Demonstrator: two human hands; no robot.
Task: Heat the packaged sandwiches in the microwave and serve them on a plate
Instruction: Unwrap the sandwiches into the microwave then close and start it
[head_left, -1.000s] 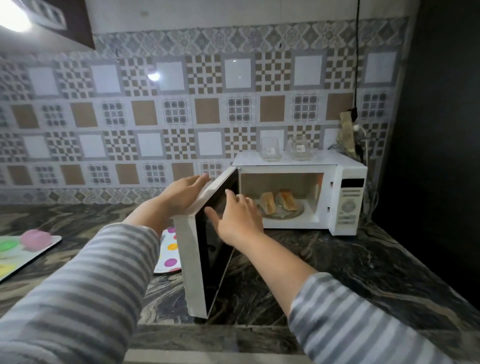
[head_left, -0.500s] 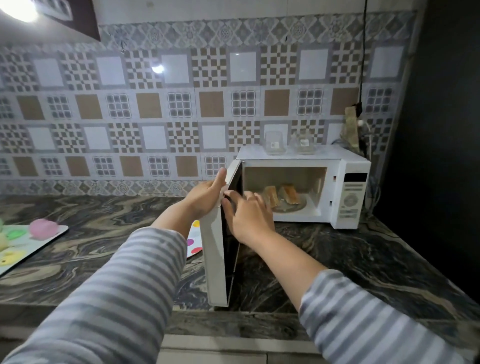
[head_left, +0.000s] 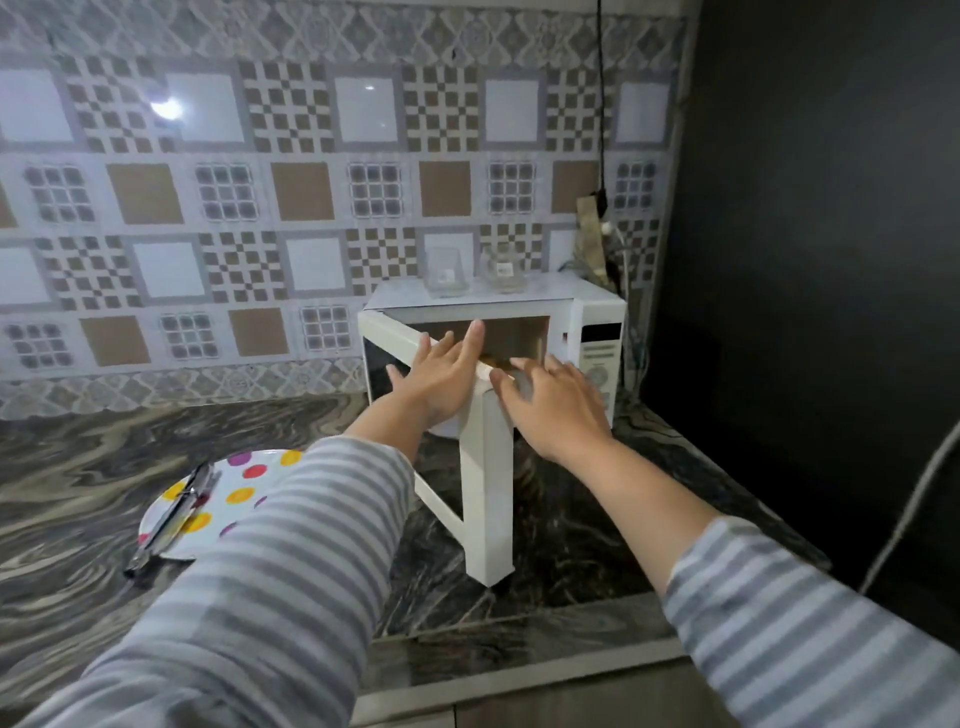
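Observation:
The white microwave (head_left: 597, 317) stands at the back right of the marble counter. Its door (head_left: 485, 467) is swung partway in, with its free edge pointing at me. My left hand (head_left: 441, 379) lies flat with spread fingers on the door's outer face near the top. My right hand (head_left: 556, 405) hovers just right of the door's edge, fingers apart, holding nothing. Both hands and the door hide the sandwiches; only an orange sliver (head_left: 496, 358) shows between the hands. A white plate with coloured dots (head_left: 244, 483) lies on the counter to the left.
Metal tongs (head_left: 171, 514) rest on the dotted plate's left side. Two clear containers (head_left: 447, 270) stand on top of the microwave. A dark wall and cables (head_left: 602, 130) close off the right side. The counter's front edge runs just below my arms.
The door has swung from wide open toward the microwave. My left hand moved onto its outer face, and my right hand came off its inner side.

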